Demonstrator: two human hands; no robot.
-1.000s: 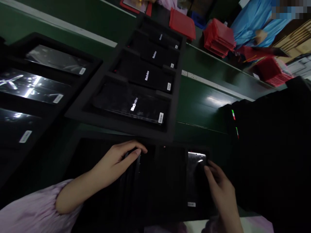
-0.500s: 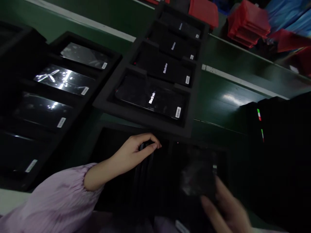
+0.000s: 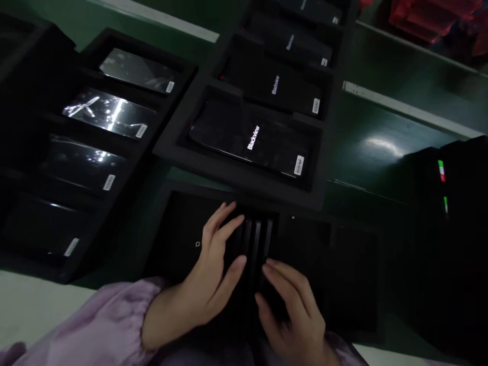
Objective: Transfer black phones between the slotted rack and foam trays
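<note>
A black foam tray (image 3: 183, 187) lies right in front of me. Several thin dark slabs (image 3: 256, 244), phone-like in outline, stand on edge close together in its middle. My left hand (image 3: 211, 274) is over the left part of the tray, its fingers stretched and apart beside the slabs. From the right, my right hand (image 3: 295, 310) reaches to the same row with bent fingers, the thumb apart from them. Its fingertips are at the nearest slab; whether they touch is too dark to tell. A small ring mark (image 3: 197, 244) shows left of my left hand.
Beyond, a black tray (image 3: 236, 173) holds several phones (image 3: 244, 137) lit with "Blackview". Another tray (image 3: 125, 168) at left holds phones (image 3: 110, 112) with glossy screens and white labels. A dark stack (image 3: 453, 229) stands at right. Red bags (image 3: 423, 20) lie at the far right.
My right hand has moved left to the upright slabs; the dark labelled device it held no longer shows in it. My left hand has opened from a curled pose. The view has shifted.
</note>
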